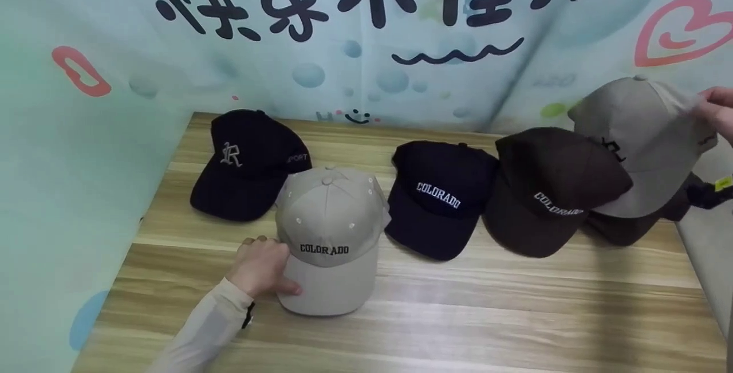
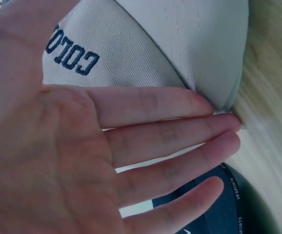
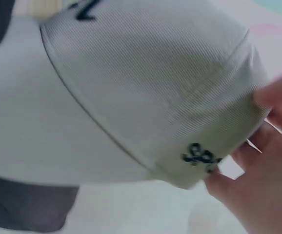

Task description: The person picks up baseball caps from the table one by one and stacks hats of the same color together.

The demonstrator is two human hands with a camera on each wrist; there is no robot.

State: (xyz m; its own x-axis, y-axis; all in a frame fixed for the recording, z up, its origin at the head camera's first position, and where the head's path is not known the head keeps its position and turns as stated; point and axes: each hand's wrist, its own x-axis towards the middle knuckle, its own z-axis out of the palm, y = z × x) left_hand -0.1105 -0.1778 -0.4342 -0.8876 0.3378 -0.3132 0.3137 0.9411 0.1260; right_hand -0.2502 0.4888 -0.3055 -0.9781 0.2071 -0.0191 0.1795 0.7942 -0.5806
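A beige baseball cap (image 1: 327, 218) marked COLORADO sits on the wooden table, brim toward me. My left hand (image 1: 260, 264) is at its left side, thumb by the brim; the left wrist view shows the fingers (image 2: 151, 105) straight alongside the cap. At the right, my right hand (image 1: 718, 112) pinches the back edge of a grey-beige baseball cap (image 1: 641, 132), raised with its brim hanging down. In the right wrist view, thumb and fingers grip that cap's edge near a small dark embroidered mark (image 3: 199, 155).
A dark navy cap (image 1: 240, 172) with an R lies at the left. A navy COLORADO cap (image 1: 441, 195) and a dark brown COLORADO cap (image 1: 550, 189) stand in a row. Another dark cap (image 1: 624, 228) is partly hidden under the raised one. A printed cloth (image 1: 355, 86) hangs behind the table.
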